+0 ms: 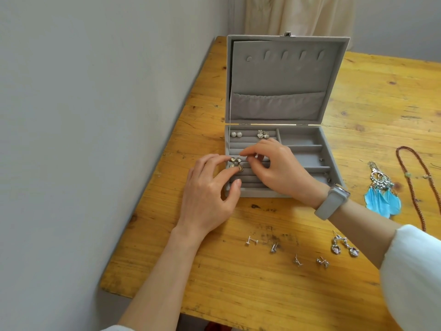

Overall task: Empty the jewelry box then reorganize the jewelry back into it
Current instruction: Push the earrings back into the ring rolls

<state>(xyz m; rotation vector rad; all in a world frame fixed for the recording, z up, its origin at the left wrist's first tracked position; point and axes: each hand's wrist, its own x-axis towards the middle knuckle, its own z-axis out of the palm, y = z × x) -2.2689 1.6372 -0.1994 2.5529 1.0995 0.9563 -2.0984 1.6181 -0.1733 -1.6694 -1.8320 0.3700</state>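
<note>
- Left hand (210,187) rests over the front-left corner of the jewelry box (334,163), its thumb and forefinger pinched on a pair of bronze drop earrings (235,164) that lie on the padded rolls (248,180) of the left section.
- Right hand (276,168), with a grey watch (331,201) at the wrist, reaches in from the other side; its fingertips are curled together just beside the same earrings, though whether they grip anything I cannot tell.
- Judged from this, the refilling step is in hand: the box stands open on the wooden table (238,295), with 2 pearl studs (236,134) and a crystal pair (263,134) already seated in the back roll.
- Next move, I think, calls for pressing the earring posts into the slit between 2 rolls so both drops sit side by side.
- Small stud earrings (286,252) wait in a row near the front edge, silver drop earrings (343,244) just right of them.
- Blue feather earrings (381,197) and a bead necklace (415,187) lie farthest right, probably bound for the empty right compartments.
</note>
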